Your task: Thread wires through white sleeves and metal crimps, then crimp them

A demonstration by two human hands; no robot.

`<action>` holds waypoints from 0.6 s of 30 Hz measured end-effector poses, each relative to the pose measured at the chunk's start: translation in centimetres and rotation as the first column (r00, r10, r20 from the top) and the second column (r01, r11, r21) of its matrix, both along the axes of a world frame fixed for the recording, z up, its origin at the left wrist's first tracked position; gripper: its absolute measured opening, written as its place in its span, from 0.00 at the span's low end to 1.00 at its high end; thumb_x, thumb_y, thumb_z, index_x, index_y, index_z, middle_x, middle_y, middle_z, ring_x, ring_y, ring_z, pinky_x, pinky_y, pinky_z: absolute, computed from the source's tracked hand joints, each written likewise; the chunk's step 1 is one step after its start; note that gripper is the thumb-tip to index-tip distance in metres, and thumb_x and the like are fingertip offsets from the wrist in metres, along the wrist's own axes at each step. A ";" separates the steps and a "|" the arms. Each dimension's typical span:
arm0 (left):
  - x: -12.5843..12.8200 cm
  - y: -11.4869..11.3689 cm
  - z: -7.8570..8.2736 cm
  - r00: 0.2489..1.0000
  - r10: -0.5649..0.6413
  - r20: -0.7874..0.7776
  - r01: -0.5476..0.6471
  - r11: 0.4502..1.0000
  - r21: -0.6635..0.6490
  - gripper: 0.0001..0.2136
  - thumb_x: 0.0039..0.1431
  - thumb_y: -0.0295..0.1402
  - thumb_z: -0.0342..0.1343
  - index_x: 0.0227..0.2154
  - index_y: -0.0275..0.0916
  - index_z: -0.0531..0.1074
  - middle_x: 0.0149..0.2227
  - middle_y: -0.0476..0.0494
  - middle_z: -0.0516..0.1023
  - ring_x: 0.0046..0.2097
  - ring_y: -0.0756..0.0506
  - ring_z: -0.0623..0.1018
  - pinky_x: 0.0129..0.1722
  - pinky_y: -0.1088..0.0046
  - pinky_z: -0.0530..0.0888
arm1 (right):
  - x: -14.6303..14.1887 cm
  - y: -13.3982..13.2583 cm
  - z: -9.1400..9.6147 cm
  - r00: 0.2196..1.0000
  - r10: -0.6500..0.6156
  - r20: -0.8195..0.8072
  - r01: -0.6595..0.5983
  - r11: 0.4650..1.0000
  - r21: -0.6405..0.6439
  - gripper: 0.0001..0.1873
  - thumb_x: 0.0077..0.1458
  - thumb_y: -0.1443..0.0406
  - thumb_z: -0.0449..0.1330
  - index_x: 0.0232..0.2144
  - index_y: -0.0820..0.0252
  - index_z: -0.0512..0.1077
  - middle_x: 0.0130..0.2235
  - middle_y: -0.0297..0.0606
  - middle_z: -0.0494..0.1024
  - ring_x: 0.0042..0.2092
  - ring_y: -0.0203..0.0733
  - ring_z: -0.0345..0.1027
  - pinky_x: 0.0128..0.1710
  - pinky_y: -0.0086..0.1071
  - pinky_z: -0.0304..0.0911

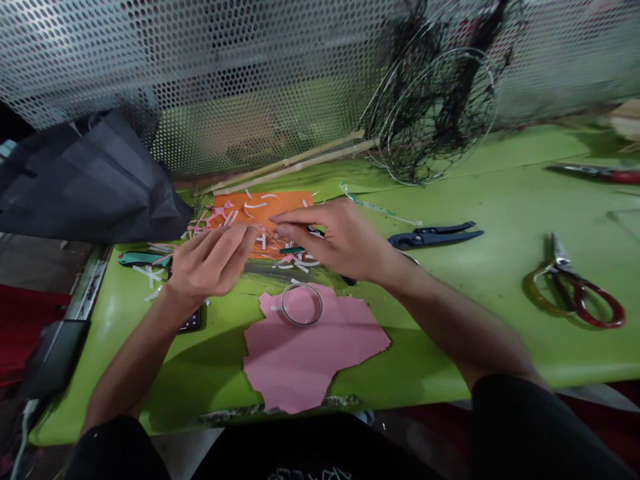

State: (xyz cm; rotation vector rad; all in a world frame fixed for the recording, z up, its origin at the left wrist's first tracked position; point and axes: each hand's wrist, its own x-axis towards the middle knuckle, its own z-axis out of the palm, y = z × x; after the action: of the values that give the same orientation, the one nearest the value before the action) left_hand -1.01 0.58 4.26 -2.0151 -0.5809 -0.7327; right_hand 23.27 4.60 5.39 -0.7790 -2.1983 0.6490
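Observation:
My left hand [213, 260] is closed, its fingertips pressed together above the scraps. Opposite it, my right hand [340, 237] makes a pinch with thumb and forefinger; what either holds, if anything, is too small to make out. Beneath the fingers lies an orange sheet [295, 203] strewn with white paper strips [257, 205] and pink cut-out scraps [220, 212]. Nearer my body is a pink paper piece [305, 360] with jagged edges. A tape roll [303, 323], ring-shaped, rests on its upper part. A phone [191, 323] lies partly hidden under my left wrist.
Blue-handled pruning shears [433, 237], red-handled scissors [600, 300] and pliers [595, 172] lie to the right on the green table [500, 280]. Wooden sticks [300, 163] and tangled black netting with wire [430, 113] sit by the perforated metal panel [270, 60]. A dark bag [95, 180] is at left.

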 end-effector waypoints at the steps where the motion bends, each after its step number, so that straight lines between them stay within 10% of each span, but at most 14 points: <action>1: 0.0 0.0 0.0 1.000 -0.001 -0.010 0.001 1.000 0.005 0.11 0.60 0.21 0.62 0.45 0.35 0.79 0.38 0.42 0.84 0.31 0.46 0.83 0.30 0.70 0.80 | -0.1 0.2 -0.1 0.999 0.034 -0.029 -0.035 0.998 -0.050 0.16 0.69 0.58 0.59 0.36 0.61 0.82 0.31 0.34 0.82 0.33 0.36 0.72 0.33 0.29 0.61; 13: 0.7 -0.1 0.3 0.994 -0.036 -0.099 0.037 0.999 0.006 0.09 0.62 0.23 0.61 0.44 0.36 0.80 0.37 0.40 0.85 0.30 0.45 0.84 0.27 0.70 0.79 | -1.7 1.1 -1.4 0.891 0.023 -0.453 -0.300 0.777 -0.553 0.16 0.52 0.53 0.73 0.30 0.62 0.81 0.28 0.34 0.82 0.27 0.31 0.72 0.27 0.26 0.66; 18: 0.9 -0.2 0.0 0.999 -0.041 -0.005 0.041 0.999 -0.029 0.11 0.61 0.21 0.60 0.45 0.34 0.79 0.38 0.42 0.85 0.31 0.46 0.84 0.30 0.70 0.80 | -1.8 1.2 -1.9 0.863 0.021 -0.505 -0.296 0.831 -0.471 0.15 0.47 0.56 0.76 0.27 0.62 0.81 0.26 0.33 0.81 0.23 0.30 0.67 0.22 0.26 0.62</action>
State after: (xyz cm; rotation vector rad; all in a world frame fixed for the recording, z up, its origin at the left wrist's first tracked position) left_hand -0.16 0.36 4.21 -2.0609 -0.5512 -0.7468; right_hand 21.44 5.84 3.49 -0.6025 -1.6315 1.4283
